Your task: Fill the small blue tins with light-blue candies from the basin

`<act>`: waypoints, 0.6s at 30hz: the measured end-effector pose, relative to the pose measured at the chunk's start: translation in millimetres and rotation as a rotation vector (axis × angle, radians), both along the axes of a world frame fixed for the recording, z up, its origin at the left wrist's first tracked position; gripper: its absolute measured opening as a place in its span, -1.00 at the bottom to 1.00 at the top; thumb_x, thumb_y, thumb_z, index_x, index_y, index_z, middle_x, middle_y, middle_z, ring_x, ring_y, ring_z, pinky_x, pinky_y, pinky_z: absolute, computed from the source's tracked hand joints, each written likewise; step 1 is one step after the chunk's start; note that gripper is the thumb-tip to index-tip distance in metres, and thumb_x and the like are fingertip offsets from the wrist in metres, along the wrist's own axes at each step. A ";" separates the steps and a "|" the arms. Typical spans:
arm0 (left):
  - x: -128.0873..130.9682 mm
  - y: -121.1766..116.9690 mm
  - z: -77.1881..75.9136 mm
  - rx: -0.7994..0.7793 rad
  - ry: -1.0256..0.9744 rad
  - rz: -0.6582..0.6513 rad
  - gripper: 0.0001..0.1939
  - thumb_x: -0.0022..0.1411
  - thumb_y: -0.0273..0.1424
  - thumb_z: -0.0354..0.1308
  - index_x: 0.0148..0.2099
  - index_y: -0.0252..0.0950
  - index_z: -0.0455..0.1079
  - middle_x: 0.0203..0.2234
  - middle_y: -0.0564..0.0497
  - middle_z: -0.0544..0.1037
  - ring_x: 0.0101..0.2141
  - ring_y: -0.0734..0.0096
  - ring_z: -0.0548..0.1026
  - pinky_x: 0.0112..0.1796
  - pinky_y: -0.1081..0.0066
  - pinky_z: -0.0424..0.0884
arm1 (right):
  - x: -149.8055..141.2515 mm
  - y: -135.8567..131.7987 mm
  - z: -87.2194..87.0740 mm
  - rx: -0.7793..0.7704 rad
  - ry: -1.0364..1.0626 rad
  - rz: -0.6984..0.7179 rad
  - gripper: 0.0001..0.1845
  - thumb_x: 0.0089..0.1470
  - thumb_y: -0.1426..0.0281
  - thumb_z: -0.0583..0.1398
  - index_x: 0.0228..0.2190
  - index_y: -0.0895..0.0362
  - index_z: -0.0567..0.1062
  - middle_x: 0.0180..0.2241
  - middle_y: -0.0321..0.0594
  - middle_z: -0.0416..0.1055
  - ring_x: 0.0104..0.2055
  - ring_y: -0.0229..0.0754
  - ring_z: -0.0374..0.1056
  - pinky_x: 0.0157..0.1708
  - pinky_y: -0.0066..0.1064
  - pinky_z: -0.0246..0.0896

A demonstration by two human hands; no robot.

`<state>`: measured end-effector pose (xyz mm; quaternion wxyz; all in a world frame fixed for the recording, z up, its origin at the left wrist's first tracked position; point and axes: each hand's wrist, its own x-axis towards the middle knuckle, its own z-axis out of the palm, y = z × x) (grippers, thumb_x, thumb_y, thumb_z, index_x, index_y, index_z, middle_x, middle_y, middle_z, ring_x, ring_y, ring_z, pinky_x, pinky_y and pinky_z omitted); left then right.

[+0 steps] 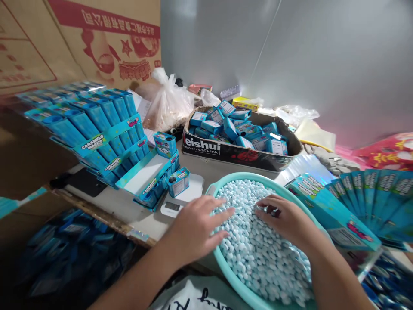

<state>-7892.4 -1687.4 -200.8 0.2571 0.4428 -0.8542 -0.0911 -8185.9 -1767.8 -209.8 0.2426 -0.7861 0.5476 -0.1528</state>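
Note:
A teal plastic basin (226, 269) sits in front of me, heaped with small white-blue candies (258, 249). My left hand (196, 226) lies flat on the candies at the basin's left rim, fingers stretched out. My right hand (285, 219) rests on the pile near the middle, fingers curled and pinched over some candies. A small blue candy box (178, 181) stands on a white digital scale (180, 199) just left of the basin.
Stacked blue display trays (93, 129) fill the left. A black carton (238, 148) of blue boxes stands behind the basin. Flat blue packaging sleeves (355, 206) fan out at right. Plastic bags (167, 103) and a cardboard box (97, 38) stand at the back.

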 end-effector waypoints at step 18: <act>-56.7 -7.6 -2.4 0.183 -0.332 -0.124 -0.86 0.43 -0.46 0.08 -0.20 -0.27 0.45 -0.24 -0.03 0.52 -0.22 0.26 0.54 -0.23 0.33 0.48 | -0.9 2.0 -1.1 -0.050 -0.019 0.030 -0.79 0.17 0.28 0.25 -0.19 0.08 0.62 -0.20 -0.13 0.55 -0.24 -0.10 0.46 -0.20 -0.24 0.37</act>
